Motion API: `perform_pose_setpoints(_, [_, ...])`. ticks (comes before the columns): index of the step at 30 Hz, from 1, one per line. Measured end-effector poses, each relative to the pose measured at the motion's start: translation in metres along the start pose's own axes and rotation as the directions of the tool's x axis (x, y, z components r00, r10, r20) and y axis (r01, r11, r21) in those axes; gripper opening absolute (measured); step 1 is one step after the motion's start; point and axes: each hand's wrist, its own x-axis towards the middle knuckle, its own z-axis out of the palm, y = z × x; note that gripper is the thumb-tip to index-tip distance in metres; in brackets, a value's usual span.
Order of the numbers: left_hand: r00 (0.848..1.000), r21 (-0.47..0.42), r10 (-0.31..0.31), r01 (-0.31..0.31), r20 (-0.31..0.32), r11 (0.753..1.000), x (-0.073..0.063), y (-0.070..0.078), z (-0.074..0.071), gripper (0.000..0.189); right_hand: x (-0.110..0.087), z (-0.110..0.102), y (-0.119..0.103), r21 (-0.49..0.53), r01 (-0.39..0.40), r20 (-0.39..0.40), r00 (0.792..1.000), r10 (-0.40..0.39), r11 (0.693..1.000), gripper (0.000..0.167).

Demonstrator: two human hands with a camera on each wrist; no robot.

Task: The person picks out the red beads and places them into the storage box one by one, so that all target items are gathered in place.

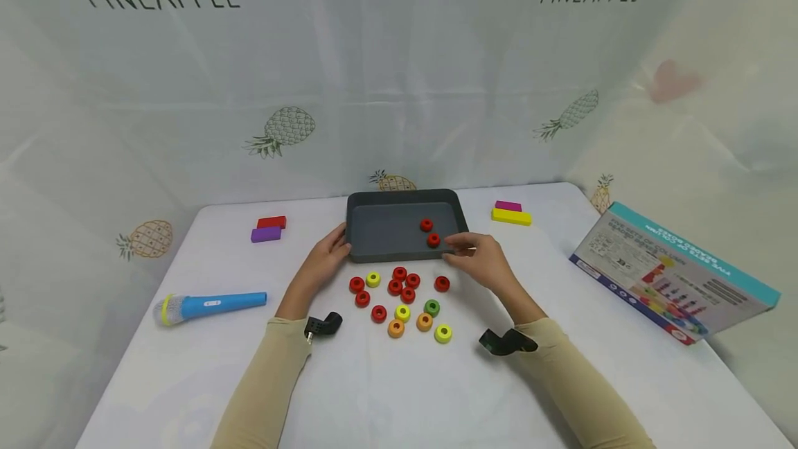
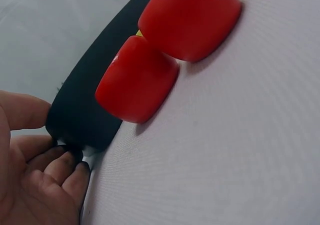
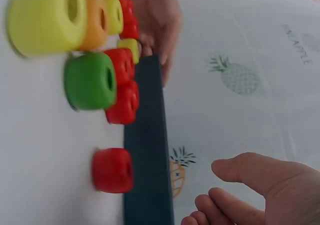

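A dark grey tray [image 1: 386, 227] lies on the white table with two red beads [image 1: 433, 244] inside, toward its right side. My left hand [image 1: 323, 260] grips the tray's near left corner, its thumb against the wall and the other fingers curled low beside it. Over the tray's near right corner is my right hand [image 1: 483, 262]; the right wrist view shows thumb and fingers apart, nothing between them. Several loose beads lie in front of the tray, among them a red bead [image 3: 111, 171], a green bead [image 3: 86, 82], a yellow bead [image 1: 443, 339] and an orange bead [image 1: 395, 335].
A blue toy microphone [image 1: 218, 302] lies at the left. Behind it are a red block [image 1: 271, 222] and a purple block [image 1: 266, 235]. Back right, a yellow block [image 1: 511, 217] touches a magenta block [image 1: 508, 206]. A printed box [image 1: 661, 276] stands at the right edge.
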Motion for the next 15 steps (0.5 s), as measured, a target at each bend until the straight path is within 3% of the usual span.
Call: perform_pose_setpoints(15, [1.000,0.008,-0.005,0.005,0.002,1.000,0.001,-0.002,0.001,0.063,-0.021,0.022,0.025,-0.022,-0.069,0.060,0.996,0.070,0.997,0.037])
